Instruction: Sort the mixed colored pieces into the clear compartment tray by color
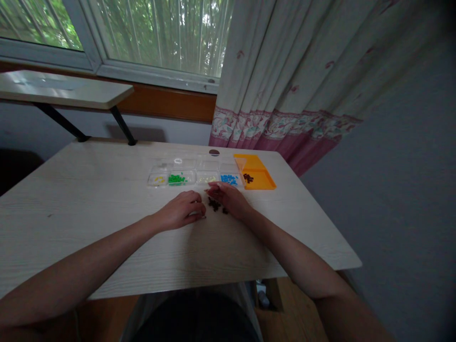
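Observation:
Small dark brown pieces (pixel 214 204) lie in a loose heap on the table between my hands. My left hand (pixel 185 209) is at the heap's left, fingers curled in, with a tiny dark piece (pixel 204 217) at the fingertips. Over the heap's right side reaches my right hand (pixel 230 197), its fingers bent together; what they hold, if anything, is hidden. Just beyond stands a clear compartment box (pixel 195 178) with its lids raised. Its compartments hold yellow pieces (pixel 159 179), green pieces (pixel 176 179), pale pieces (pixel 206 179) and blue pieces (pixel 229 179).
An orange open case (pixel 261 178) with more brown pieces (pixel 248 178) inside adjoins the clear box on the right. At the back left, a raised shelf (pixel 71 90) stands on black legs. A curtain (pixel 270 95) hangs behind the pale wooden table (pixel 107 190).

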Tool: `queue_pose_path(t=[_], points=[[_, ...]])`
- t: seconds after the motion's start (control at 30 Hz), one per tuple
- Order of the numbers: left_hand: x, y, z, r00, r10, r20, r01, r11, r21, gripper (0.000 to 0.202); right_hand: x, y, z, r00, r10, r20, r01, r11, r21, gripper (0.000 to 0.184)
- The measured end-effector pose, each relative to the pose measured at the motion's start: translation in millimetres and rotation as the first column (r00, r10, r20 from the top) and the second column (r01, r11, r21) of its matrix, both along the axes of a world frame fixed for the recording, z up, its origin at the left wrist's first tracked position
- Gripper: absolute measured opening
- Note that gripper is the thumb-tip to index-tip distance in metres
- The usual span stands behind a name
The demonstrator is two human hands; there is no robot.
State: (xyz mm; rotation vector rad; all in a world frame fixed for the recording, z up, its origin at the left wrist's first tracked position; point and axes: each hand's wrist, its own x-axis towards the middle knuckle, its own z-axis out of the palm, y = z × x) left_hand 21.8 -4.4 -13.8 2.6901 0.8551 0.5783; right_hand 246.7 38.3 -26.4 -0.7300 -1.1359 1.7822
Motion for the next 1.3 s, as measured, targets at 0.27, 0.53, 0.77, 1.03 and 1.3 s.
queue_pose_path(t=[0.27, 0.53, 0.77, 1.03, 1.3], points=[[2, -1, 2.4, 0.999, 0.025, 0.037, -0.024, 0.999, -0.049, 0.019, 0, -3, 4.8, 0.999, -0.017, 0.045, 0.015, 0.999, 0.047, 0.029], [-1, 4, 1.8, 0.969, 0.141, 0.206, -0.122, 0.988, -0.098, 0.025, 3, -11, 8.7, 0.865, -0.033, 0.501, -0.258, 0.826, 0.501, 0.026], [-1, 3, 4.4, 0.967, 0.136, 0.214, -0.110, 0.985, -0.130, 0.028, 0, -10, 10.3, 0.831, -0.108, 0.546, -0.301, 0.737, 0.605, 0.021], [0, 3, 3.9, 0.971, 0.124, 0.202, -0.099, 0.987, -0.130, 0.028, 1, -10, 10.6, 0.853, -0.098, 0.513, -0.239, 0.800, 0.550, 0.023], [-1, 3, 2.5, 0.971, 0.122, 0.203, -0.097, 0.987, -0.132, 0.028, 0, -11, 7.9, 0.862, -0.046, 0.504, -0.228, 0.854, 0.468, 0.023]])
